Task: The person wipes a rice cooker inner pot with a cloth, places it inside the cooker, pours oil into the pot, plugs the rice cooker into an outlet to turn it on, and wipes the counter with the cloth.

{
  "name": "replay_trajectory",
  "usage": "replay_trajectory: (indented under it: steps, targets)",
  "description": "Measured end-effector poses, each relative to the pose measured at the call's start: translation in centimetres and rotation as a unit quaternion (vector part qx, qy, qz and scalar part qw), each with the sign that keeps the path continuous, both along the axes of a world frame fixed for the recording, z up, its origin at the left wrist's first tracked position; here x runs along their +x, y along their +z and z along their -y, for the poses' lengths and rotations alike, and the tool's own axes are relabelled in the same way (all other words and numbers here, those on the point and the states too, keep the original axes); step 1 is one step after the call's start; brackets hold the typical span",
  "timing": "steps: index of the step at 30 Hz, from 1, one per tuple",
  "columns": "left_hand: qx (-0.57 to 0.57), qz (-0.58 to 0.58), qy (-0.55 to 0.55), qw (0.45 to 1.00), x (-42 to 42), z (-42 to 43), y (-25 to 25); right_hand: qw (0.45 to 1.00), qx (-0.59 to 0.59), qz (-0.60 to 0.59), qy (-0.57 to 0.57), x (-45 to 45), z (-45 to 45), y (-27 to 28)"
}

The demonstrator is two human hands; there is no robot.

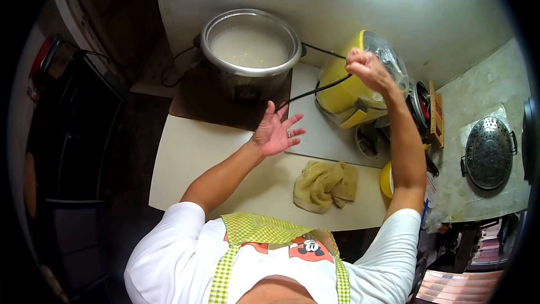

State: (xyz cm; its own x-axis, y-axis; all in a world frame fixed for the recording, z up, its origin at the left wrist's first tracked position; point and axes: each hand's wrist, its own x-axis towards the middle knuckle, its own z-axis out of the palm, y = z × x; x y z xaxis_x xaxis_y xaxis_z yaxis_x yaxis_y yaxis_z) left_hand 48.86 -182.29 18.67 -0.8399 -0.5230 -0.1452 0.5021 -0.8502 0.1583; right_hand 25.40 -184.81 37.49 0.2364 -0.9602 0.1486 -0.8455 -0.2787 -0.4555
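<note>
My right hand (363,67) is closed around a black power cord (320,89), raised in front of a yellow appliance (337,81) wrapped in clear plastic. The cord runs from that fist down to my left hand (274,132), which is palm up with its fingers spread, the cord passing by its thumb and fingers. Behind the left hand stands a rice cooker (246,81) without a lid, holding cloudy whitish liquid (249,48). Another stretch of cord leads from the cooker's right side towards my right hand.
A crumpled yellow-green cloth (325,187) lies on the pale table (225,183). The cooker rests on a brown board (188,98). Beyond my right arm are a container (368,141), pans and a wooden rack (436,115). A perforated metal plate (489,152) is at the far right.
</note>
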Motion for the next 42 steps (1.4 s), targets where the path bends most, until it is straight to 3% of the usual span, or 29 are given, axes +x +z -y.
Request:
replay_trajectory:
  steps: [1, 3, 4, 5, 6, 8, 9, 11, 12, 13, 15, 17, 19, 21, 23, 24, 26, 27, 29, 34, 36, 37, 39, 42]
  targets:
    - [-0.005, -0.006, 0.002, 1.0, -0.2, 0.2, -0.4, 0.995, 0.012, 0.095, 0.008, -0.9, -0.4, -1.4]
    - [-0.026, -0.141, 0.065, 0.988, 0.0, 0.5, -1.3, 0.983, 0.031, 0.177, -0.022, -1.3, -2.0, -3.9]
    - [-0.025, -0.075, 0.107, 0.991, 0.3, 0.2, -0.7, 0.995, 0.004, 0.093, -0.022, -1.1, -3.0, -5.0]
    - [-0.028, -0.08, 0.108, 0.991, 0.4, -0.2, 0.2, 0.999, -0.023, 0.01, -0.021, -0.6, -3.8, -5.6]
    - [-0.127, 0.018, 0.152, 0.98, 0.7, -0.6, 1.2, 0.999, -0.025, 0.008, -0.018, -0.1, -4.3, -5.6]
    - [-0.274, 0.178, 0.221, 0.919, 0.3, -0.7, 1.8, 0.982, -0.082, -0.168, 0.002, 1.5, -4.8, -5.4]
    - [-0.339, 0.211, 0.268, 0.877, -0.5, -0.7, 1.5, 0.982, -0.088, -0.169, 0.009, 3.0, -5.0, -5.0]
    - [-0.449, 0.345, 0.234, 0.79, -1.2, -0.6, 3.0, 0.982, -0.003, 0.171, -0.078, 6.8, -5.3, -3.9]
    - [-0.527, 0.368, 0.24, 0.727, -1.9, -0.5, 3.1, 0.968, -0.009, 0.245, -0.05, 8.4, -5.2, -4.2]
    - [-0.532, 0.365, 0.245, 0.724, -2.6, -0.1, 2.7, 0.948, -0.017, 0.316, -0.023, 9.8, -4.8, -4.4]
    - [-0.699, 0.443, 0.249, 0.503, -3.9, 0.6, 3.0, 0.935, -0.001, 0.355, 0.012, 11.3, -3.1, -5.2]
    - [-0.698, 0.46, 0.191, 0.514, -4.3, 1.2, 4.8, 0.927, 0.01, 0.374, -0.03, 11.6, -3.2, -3.5]
    - [-0.718, 0.473, 0.192, 0.473, -4.4, 1.7, 6.8, 0.907, -0.009, 0.408, -0.108, 10.9, -2.4, -3.5]
    - [-0.693, 0.497, 0.181, 0.49, -6.2, 4.3, 8.2, 0.841, -0.163, 0.5, -0.124, 9.6, 0.0, -4.6]
    - [-0.709, 0.506, 0.116, 0.478, -6.3, 5.0, 10.8, 0.839, -0.278, 0.448, -0.133, 9.8, 1.5, -5.2]
    - [-0.706, 0.505, 0.118, 0.482, -7.0, 5.9, 10.5, 0.842, -0.275, 0.445, -0.133, 9.9, 2.1, -4.8]
    - [-0.715, 0.428, 0.252, 0.493, -8.7, 7.7, 9.0, 0.862, -0.436, 0.173, -0.193, 10.3, 2.9, -3.7]
    - [-0.711, 0.43, 0.251, 0.497, -8.9, 8.2, 9.5, 0.865, -0.431, 0.172, -0.191, 10.2, 3.4, -3.1]
    - [-0.7, 0.521, 0.156, 0.462, -9.1, 8.6, 11.2, 0.913, -0.233, 0.251, -0.222, 9.2, 4.1, -1.7]
    - [-0.689, 0.495, 0.163, 0.504, -8.5, 8.3, 12.6, 0.89, -0.287, 0.278, -0.218, 7.8, 7.0, 0.1]
    - [-0.724, 0.426, 0.293, 0.457, -6.9, 6.0, 8.8, 0.893, -0.265, 0.304, -0.198, 5.6, 10.3, 0.1]
    - [-0.746, 0.381, 0.273, 0.473, -5.5, 4.8, 7.8, 0.893, -0.265, 0.304, -0.199, 5.1, 10.7, 1.0]
    - [-0.759, 0.326, 0.233, 0.513, -3.1, 3.9, 5.6, 0.842, -0.193, 0.458, -0.21, 4.9, 12.0, 1.2]
    - [-0.747, 0.3, 0.229, 0.547, -0.1, 4.4, 5.6, 0.821, -0.186, 0.493, -0.22, 3.6, 13.1, 0.1]
